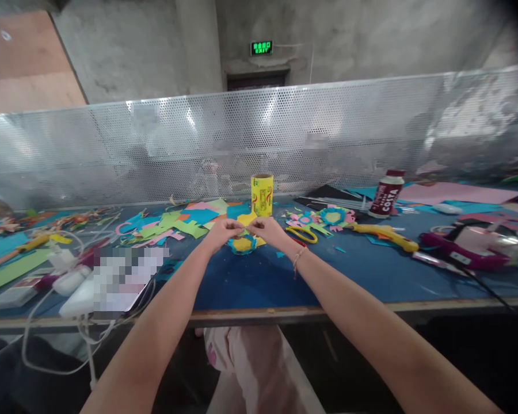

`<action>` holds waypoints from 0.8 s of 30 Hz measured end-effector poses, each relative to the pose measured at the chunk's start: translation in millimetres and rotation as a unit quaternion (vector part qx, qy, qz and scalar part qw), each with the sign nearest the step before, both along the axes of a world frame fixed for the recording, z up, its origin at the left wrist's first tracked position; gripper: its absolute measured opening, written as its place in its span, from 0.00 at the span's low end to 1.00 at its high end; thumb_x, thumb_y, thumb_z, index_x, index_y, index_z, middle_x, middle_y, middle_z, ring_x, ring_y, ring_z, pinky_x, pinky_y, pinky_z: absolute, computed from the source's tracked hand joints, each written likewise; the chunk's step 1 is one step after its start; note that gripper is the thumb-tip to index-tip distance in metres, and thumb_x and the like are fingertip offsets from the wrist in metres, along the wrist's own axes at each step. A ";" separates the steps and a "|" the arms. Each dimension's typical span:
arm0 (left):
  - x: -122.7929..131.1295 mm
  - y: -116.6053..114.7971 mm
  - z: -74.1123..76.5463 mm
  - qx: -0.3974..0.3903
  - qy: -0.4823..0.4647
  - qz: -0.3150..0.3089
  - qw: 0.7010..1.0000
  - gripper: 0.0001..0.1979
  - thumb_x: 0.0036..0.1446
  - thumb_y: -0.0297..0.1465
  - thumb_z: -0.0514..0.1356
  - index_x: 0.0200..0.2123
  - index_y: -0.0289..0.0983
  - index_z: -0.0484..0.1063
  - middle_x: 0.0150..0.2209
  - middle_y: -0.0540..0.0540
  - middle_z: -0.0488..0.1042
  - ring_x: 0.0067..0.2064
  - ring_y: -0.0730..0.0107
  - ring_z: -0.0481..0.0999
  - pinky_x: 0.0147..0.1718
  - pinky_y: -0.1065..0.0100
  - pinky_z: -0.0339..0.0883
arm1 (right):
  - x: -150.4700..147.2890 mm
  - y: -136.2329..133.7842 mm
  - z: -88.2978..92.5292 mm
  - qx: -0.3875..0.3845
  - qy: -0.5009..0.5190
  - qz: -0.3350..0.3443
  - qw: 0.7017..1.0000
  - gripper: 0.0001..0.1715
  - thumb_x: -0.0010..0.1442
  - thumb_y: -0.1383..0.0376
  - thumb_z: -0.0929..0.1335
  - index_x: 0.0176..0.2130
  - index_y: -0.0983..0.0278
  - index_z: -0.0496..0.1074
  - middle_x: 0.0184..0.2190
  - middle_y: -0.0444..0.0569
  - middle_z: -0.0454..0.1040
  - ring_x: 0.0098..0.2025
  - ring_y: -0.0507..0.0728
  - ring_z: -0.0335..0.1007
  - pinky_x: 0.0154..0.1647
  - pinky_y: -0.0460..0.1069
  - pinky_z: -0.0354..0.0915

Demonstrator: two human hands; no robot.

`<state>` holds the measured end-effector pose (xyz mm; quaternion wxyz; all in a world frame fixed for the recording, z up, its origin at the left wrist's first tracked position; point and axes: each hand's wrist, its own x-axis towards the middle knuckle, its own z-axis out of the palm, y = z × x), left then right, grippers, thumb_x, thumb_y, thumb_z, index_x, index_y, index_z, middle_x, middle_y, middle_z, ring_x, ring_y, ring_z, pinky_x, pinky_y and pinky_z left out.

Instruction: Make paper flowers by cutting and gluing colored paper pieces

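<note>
Both my hands meet above the table's middle, fingertips pinched together. My left hand (225,232) and my right hand (265,231) are closed on what looks like a small piece of green paper (244,232), mostly hidden by the fingers. Just below them lies a yellow and blue paper flower (242,246). Yellow paper shows behind the fingers. A yellow cardboard tube (262,194) stands upright beyond my hands. To the right of my right hand lie yellow-handled scissors (302,234) and another paper flower (331,216) with a blue ring and pink edge.
Colored paper scraps (190,221) spread left of centre. A yellow glue gun (384,234), a purple device (461,250) and a dark red bottle (386,194) are at right. A phone (140,279), white power strip (75,299) and cables lie left. A perforated metal screen (176,149) rises behind.
</note>
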<state>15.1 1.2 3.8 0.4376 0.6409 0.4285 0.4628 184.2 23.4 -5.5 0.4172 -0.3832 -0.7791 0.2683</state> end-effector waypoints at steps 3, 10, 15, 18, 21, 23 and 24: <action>0.3 -1.4 1.7 -0.005 0.000 0.006 1.000 0.10 0.38 0.32 0.65 0.27 0.33 0.72 0.21 0.50 0.70 0.26 0.75 0.69 0.32 0.68 0.67 | -0.1 1.1 0.4 -0.005 -0.003 0.001 1.000 0.11 0.50 0.60 0.65 0.25 0.66 0.70 0.21 0.47 0.71 0.24 0.51 0.66 0.25 0.46 0.61; -0.5 1.8 -0.8 -0.006 -0.007 0.002 1.000 0.11 0.38 0.32 0.66 0.27 0.33 0.72 0.21 0.50 0.70 0.26 0.75 0.70 0.31 0.68 0.68 | 2.5 4.8 0.3 0.019 -0.034 0.015 0.999 0.11 0.52 0.62 0.63 0.25 0.65 0.69 0.22 0.46 0.71 0.25 0.51 0.67 0.27 0.46 0.63; -1.0 5.6 -4.1 -0.007 -0.009 0.004 1.000 0.10 0.39 0.31 0.65 0.27 0.32 0.72 0.21 0.50 0.70 0.27 0.74 0.70 0.33 0.67 0.68 | 4.4 7.6 -1.5 0.036 -0.048 0.020 0.998 0.10 0.54 0.64 0.62 0.27 0.65 0.69 0.24 0.47 0.72 0.26 0.51 0.68 0.28 0.46 0.65; -2.7 6.6 -4.5 -0.008 -0.021 0.008 1.000 0.10 0.38 0.30 0.65 0.27 0.32 0.71 0.22 0.50 0.70 0.27 0.74 0.70 0.33 0.66 0.68 | 6.5 7.6 -0.2 0.012 -0.014 0.000 1.000 0.09 0.54 0.65 0.62 0.27 0.66 0.68 0.25 0.48 0.72 0.27 0.51 0.68 0.28 0.46 0.66; -4.0 5.8 -3.3 -0.010 -0.031 0.025 0.999 0.10 0.37 0.29 0.65 0.26 0.32 0.71 0.22 0.50 0.70 0.26 0.74 0.70 0.33 0.67 0.68 | 8.0 6.4 1.2 -0.017 0.019 -0.019 0.999 0.10 0.54 0.64 0.62 0.26 0.66 0.68 0.24 0.49 0.72 0.27 0.51 0.69 0.28 0.46 0.66; -3.9 4.9 -2.7 -0.011 -0.028 0.025 0.999 0.10 0.37 0.29 0.65 0.26 0.33 0.71 0.21 0.50 0.70 0.26 0.74 0.70 0.32 0.68 0.68 | 7.1 4.9 1.0 -0.018 0.014 -0.007 1.000 0.11 0.54 0.62 0.62 0.27 0.66 0.68 0.25 0.49 0.72 0.27 0.51 0.69 0.28 0.46 0.66; -3.5 4.6 -2.7 -0.011 -0.023 0.021 0.999 0.10 0.37 0.30 0.65 0.26 0.33 0.71 0.21 0.50 0.70 0.26 0.74 0.70 0.31 0.68 0.68 | 5.9 3.9 0.5 -0.010 0.002 0.003 1.000 0.11 0.54 0.62 0.62 0.27 0.66 0.69 0.25 0.48 0.72 0.27 0.51 0.68 0.28 0.46 0.66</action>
